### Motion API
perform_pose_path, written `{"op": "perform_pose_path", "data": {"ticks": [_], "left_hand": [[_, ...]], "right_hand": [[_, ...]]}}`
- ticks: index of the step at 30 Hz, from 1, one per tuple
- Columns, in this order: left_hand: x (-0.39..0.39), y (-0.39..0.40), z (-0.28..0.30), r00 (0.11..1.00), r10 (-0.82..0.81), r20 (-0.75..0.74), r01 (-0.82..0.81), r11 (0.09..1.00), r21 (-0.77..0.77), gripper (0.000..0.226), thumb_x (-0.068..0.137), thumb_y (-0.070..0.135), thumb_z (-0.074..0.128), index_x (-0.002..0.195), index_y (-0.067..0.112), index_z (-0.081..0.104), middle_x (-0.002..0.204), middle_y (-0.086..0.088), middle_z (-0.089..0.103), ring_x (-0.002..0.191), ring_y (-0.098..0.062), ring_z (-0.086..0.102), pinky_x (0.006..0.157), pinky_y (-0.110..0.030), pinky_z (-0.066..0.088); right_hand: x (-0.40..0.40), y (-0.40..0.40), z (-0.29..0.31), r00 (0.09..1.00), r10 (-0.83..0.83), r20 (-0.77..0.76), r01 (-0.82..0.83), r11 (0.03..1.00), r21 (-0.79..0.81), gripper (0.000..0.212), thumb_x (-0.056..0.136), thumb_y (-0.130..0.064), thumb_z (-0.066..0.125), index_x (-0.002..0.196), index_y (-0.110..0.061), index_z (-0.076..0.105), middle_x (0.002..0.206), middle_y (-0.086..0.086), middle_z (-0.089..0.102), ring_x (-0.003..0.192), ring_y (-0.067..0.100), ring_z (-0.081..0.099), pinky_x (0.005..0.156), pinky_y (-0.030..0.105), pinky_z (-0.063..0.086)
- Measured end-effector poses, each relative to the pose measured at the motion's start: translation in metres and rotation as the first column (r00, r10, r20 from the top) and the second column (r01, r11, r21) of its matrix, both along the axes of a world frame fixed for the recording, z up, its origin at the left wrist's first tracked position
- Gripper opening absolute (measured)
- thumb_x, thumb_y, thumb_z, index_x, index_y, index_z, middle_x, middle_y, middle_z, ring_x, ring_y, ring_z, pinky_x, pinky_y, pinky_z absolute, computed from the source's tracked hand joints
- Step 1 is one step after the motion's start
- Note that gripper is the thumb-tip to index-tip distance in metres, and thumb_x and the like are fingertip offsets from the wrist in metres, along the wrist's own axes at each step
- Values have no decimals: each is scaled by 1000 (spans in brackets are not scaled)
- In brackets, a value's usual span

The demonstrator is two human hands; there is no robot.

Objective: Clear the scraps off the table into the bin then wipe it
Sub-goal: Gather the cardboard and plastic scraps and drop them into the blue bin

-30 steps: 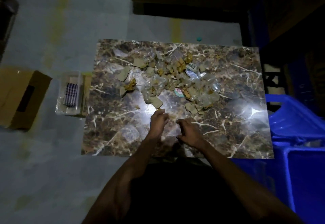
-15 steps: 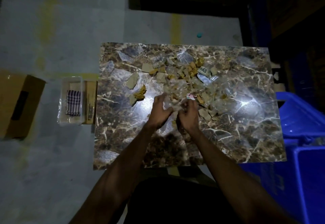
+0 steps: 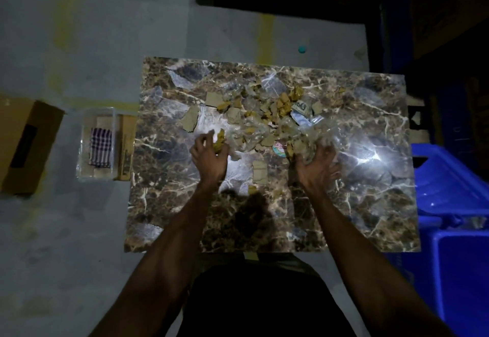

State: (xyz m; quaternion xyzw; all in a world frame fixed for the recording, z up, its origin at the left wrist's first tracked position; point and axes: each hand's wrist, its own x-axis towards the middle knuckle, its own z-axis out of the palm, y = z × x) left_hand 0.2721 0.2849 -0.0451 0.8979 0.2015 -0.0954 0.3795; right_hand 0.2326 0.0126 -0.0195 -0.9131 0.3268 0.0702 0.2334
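Marble table (image 3: 169,204), scraps (image 3: 267,117) heaped mid-far. Left hand (image 3: 210,155) fingers curled round a yellow scrap (image 3: 219,141); right hand (image 3: 317,167) fingers clutch crumpled clear plastic (image 3: 309,138). Blue bin (image 3: 455,270) right.

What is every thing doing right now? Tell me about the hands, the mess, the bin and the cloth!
left hand: fingers curled round a yellow scrap.
right hand: fingers clutching crinkly clear plastic.
scraps: still heaped on the table.
blue bin: open, beside the table's right edge.
checked cloth: folded in a clear tub on the floor.
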Motion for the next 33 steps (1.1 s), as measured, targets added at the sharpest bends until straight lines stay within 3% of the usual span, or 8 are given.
{"op": "perform_pose_path", "data": {"ticks": [8, 13, 16, 18, 20, 24, 28, 33], "left_hand": [[-24, -95, 3, 986, -67, -152, 24, 963, -269, 57, 89, 55, 59, 134, 20, 57, 133, -3, 46, 132, -27, 42, 108, -39, 35], [-57, -112, 1, 989, 20, -148, -92, 861, -501, 45, 89, 54, 74, 126, 29, 64, 119, -3, 62, 113, -26, 63, 99, -56, 53], [-70, -105, -9, 980, 146, -135, -188, 903, -386, 67, 84, 74, 65, 128, 22, 64, 124, -8, 63, 118, -29, 59, 103, -48, 50], [-70, -107, 20, 982, 178, -59, -187, 937, -295, 62, 91, 55, 61, 132, 9, 61, 130, -9, 55, 121, -23, 47, 101, -29, 36], [-67, -106, 25, 979, 193, -57, -202, 945, -257, 49, 100, 34, 63, 137, 3, 55, 135, -15, 50, 122, -23, 41, 97, -27, 32], [-68, -109, 24, 985, 126, -118, -156, 942, -297, 63, 96, 44, 59, 146, 7, 50, 148, -14, 47, 136, -27, 41, 107, -28, 30], [-78, -112, 15, 1000, 3, -14, -7, 956, -293, 60, 87, 59, 56, 116, 7, 64, 117, -10, 57, 111, -27, 50, 98, -42, 44], [-101, -112, 11, 985, 149, 88, -99, 905, -414, 52, 100, 39, 60, 141, 6, 57, 139, -9, 53, 129, -12, 53, 104, -17, 42]], "right_hand": [[-7, 24, 1, 992, 129, -5, -124, 963, 238, 74, 101, -56, 53, 161, -17, 31, 168, 14, 21, 155, 36, 16, 124, 51, 11], [-22, 2, 3, 943, 103, 316, -222, 903, 369, 52, 96, -45, 60, 139, -16, 56, 137, 7, 49, 131, 21, 45, 112, 56, 38], [-34, -12, 6, 905, 56, 421, -197, 933, 300, 32, 93, -36, 67, 121, -23, 63, 126, -2, 55, 124, 20, 48, 110, 65, 33], [-43, -20, -1, 885, 53, 462, -188, 949, 252, 26, 93, -32, 68, 117, -22, 66, 125, -1, 58, 126, 22, 50, 110, 68, 30], [-52, -28, -12, 868, 54, 494, -185, 957, 221, 24, 93, -29, 69, 114, -18, 68, 126, 3, 61, 126, 26, 53, 109, 68, 32], [-64, -32, -22, 872, 0, 489, -172, 936, 307, 27, 95, -26, 67, 118, -12, 71, 129, 7, 64, 125, 28, 55, 106, 56, 40], [-68, -33, -13, 856, 72, 512, -254, 921, 295, 23, 97, -24, 65, 116, -14, 74, 122, 3, 73, 118, 23, 61, 102, 50, 45], [-82, -43, -19, 884, -80, 461, -84, 942, 324, 39, 104, -36, 55, 136, -14, 62, 143, 5, 58, 138, 26, 47, 114, 54, 36]]}}
